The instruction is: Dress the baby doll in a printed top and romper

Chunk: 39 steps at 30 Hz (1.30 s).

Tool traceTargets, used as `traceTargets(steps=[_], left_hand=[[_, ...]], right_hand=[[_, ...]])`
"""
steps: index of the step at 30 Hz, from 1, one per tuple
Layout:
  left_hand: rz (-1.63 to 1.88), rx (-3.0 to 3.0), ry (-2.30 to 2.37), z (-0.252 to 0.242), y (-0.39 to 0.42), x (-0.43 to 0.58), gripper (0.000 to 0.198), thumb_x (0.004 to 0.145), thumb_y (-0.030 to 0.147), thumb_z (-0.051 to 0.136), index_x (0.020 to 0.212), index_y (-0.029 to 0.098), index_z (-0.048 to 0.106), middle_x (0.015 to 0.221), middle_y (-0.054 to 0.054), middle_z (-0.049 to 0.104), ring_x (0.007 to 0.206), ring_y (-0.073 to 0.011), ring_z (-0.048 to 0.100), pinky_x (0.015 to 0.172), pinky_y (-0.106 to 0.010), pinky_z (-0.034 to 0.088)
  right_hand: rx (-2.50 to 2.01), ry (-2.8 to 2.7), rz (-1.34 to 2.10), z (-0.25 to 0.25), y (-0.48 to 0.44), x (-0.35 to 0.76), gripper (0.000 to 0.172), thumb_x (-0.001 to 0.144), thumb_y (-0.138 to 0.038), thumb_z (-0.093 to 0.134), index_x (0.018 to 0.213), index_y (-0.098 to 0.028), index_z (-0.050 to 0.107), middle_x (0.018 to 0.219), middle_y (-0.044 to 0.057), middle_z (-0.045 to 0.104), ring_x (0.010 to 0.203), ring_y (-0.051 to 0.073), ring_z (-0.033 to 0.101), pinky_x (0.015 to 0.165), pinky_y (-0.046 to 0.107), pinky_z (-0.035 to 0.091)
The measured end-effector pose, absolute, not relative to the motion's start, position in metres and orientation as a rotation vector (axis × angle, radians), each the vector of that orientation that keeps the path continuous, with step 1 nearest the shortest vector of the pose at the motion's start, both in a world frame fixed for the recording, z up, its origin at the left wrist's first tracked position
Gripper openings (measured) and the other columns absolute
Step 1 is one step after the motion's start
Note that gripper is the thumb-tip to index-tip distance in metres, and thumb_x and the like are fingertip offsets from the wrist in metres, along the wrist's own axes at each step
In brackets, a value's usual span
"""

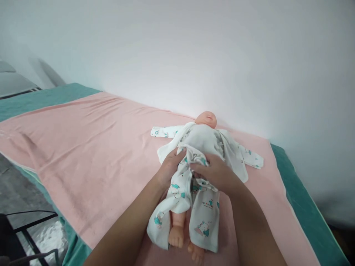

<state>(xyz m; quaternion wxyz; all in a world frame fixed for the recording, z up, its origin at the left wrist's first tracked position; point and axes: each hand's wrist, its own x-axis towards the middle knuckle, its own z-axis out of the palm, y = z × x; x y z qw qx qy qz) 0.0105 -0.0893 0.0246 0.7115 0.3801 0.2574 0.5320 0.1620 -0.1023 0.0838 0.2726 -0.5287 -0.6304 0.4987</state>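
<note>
A baby doll (206, 119) lies on its back, its head near the wall and its bare feet towards me. A white baby jacket (235, 159) with printed sleeves is spread open around its white torso. White baby pants (180, 190) with teal cartoon prints cover most of the legs. My left hand (170, 166) pinches the pants' upper edge on the left. On the right, my right hand (215, 170) is closed on bunched fabric of the same pants near the waist; its fingertips are partly hidden in the folds.
A pink sheet (111, 159) lies under the doll, over a teal cover (302, 195) that shows at the corners. Behind stands a white wall (177, 55). A dark metal frame (30, 225) is beside the bed at lower left.
</note>
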Motion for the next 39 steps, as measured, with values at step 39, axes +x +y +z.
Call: traceTargets(steps=[39], left_hand=[[1.322,1.007,0.645,0.016,-0.083,0.007,0.037,0.077,0.044,0.07,0.098,0.013,0.067,0.084,-0.005,0.071,0.073,-0.0181,0.065,0.067,-0.027,0.049]], right_hand=[[-1.484,-1.811,1.15,0.078,-0.107,0.152,0.029,0.073,-0.049,0.067,0.074,-0.019,0.067,0.069,0.0,0.065,0.063,0.015,0.053,0.054,0.026,0.038]])
